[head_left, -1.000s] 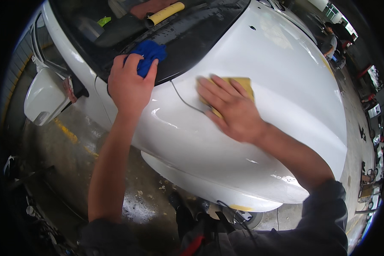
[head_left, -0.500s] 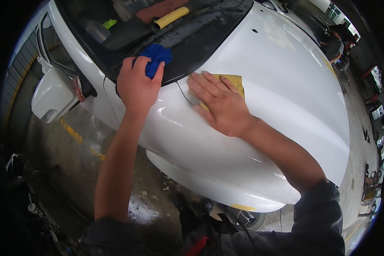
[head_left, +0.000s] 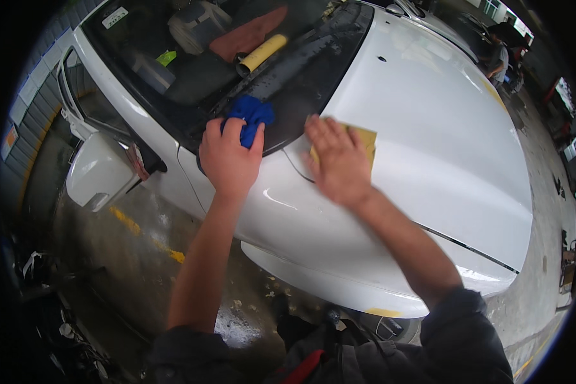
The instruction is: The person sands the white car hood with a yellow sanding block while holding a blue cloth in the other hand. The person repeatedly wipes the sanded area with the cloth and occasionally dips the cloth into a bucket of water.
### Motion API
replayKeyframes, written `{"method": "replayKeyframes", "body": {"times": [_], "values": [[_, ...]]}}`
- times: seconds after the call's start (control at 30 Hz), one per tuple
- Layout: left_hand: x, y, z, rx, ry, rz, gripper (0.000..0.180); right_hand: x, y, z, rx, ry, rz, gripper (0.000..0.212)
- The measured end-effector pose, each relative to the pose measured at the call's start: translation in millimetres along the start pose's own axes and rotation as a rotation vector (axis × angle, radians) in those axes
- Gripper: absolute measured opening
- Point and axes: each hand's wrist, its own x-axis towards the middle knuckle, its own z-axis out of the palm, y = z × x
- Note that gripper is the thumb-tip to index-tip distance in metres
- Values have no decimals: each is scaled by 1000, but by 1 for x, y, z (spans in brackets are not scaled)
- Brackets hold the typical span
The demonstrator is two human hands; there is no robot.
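At the lower corner of the white car's windshield (head_left: 301, 70), my left hand (head_left: 230, 160) is closed around a crumpled blue cloth (head_left: 255, 114). My right hand (head_left: 339, 160) lies over a yellow sheet of sandpaper (head_left: 366, 142), pressing it onto the white bodywork beside the hood's rear corner. Its fingers are stretched along the sheet and blurred by motion. Part of the sheet is hidden beneath the palm. The white hood (head_left: 441, 134) extends to the right of this hand, and the white fender (head_left: 301, 224) curves down below both hands.
A white side mirror (head_left: 99, 169) juts out at the left. Behind the glass lies a yellow tube (head_left: 262, 54) on the dashboard. Another person (head_left: 499, 64) is at the far right. Yellow line marks (head_left: 127, 221) run along the floor, and dark clutter (head_left: 64, 326) fills the lower left.
The whole view has shifted, so the car appears lower and further right. My right hand has slid slightly toward the windshield with the sandpaper. My left hand keeps its place with the cloth.
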Motion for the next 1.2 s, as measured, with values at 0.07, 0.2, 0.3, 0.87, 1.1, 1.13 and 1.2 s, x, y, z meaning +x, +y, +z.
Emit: {"method": "replayKeyframes", "body": {"times": [0.07,0.2,0.3,0.87,1.1,1.13,1.2], "values": [[-3,-8,-6,-4,-7,10,30,-32,-31,-6,62,-31,-138,58],[1,-11,-11,-92,-26,61,31,-16,11,-7,168,19,-75,53],[2,-3,-10,-157,-67,79,31,20,40,-9,38,121,255,45],[3,-23,-14,-264,-127,230,33,-21,-93,-8,101,77,154,55],[7,-25,-16,-253,-138,243,33,-86,-72,-26,-61,-43,226,67],[1,-27,-20,-256,-151,255,33,-73,-83,-24,-15,-22,216,68],[-1,-25,-14,-285,-125,264,34,-39,-91,-15,51,57,177,64]]}}
